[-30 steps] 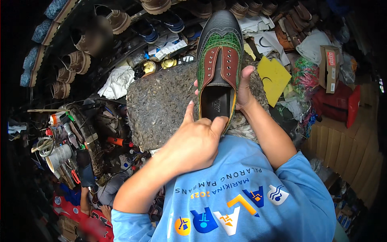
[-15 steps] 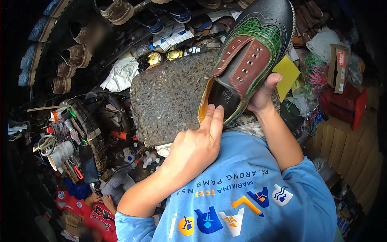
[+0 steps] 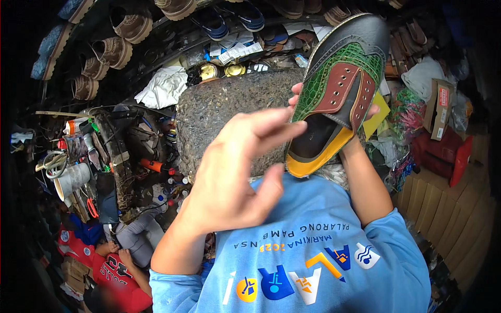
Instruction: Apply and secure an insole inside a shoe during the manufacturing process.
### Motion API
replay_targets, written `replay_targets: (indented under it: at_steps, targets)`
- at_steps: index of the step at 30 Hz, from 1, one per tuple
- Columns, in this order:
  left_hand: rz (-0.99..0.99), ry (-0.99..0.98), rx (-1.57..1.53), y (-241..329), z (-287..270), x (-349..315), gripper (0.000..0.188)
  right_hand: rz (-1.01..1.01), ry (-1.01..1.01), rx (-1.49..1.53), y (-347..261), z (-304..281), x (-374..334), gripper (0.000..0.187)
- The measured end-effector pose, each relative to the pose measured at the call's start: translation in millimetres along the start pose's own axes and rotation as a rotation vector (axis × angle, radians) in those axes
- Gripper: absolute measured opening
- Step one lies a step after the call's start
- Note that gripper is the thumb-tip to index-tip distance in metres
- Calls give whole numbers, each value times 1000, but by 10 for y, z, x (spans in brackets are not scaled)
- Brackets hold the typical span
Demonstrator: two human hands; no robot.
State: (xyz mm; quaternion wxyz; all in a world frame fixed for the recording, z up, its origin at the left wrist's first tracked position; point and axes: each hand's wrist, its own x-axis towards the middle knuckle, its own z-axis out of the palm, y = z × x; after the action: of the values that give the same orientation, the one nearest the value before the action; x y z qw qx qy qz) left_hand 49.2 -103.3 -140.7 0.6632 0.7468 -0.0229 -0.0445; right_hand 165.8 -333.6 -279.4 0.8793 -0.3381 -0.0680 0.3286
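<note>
A wingtip shoe (image 3: pixel 339 93) with a black toe, green scale-patterned sides and maroon eyelet panels is held up above the stone block. It carries no laces. My right hand (image 3: pixel 372 111) grips it from beneath, with fingertips showing along both sides; the palm is hidden. The opening faces me and shows a dark insole and yellow lining at the heel. My left hand (image 3: pixel 241 164) is open and slightly blurred, its fingers spread and pointing at the shoe's left side. Whether those fingertips touch the shoe's edge I cannot tell.
A rough dark stone block (image 3: pixel 209 120) lies before me. Crumpled white paper (image 3: pixel 163 87) and opened tins (image 3: pixel 235 70) sit beyond it. Brown shoes (image 3: pixel 131 25) line a rack at upper left. Tools crowd the left, near a seated person in red (image 3: pixel 112 271). A yellow sheet (image 3: pixel 377 117) is at right.
My left hand has drawn its two fingers out of the shoe's heel and spread them. The shoe has turned in my right hand, its toe shifting right and its opening showing more.
</note>
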Motion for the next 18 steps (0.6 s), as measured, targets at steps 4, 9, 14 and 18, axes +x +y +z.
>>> replay_targets:
  at_steps: [4, 9, 14, 18]
  targets:
    - [305, -249, 604, 12, 369, 169, 76, 108, -87, 187, 29, -96, 99, 148]
    - [252, -359, 818, -291, 564, 74, 42, 133, -55, 246, 111, -28, 117, 146]
    - [165, -586, 832, -174, 290, 330, 32, 79, 16, 112, 94, 27, 130, 137]
    - [278, -448, 780, -146, 292, 403, 64, 135, 171, -149, 77, 18, 236, 141]
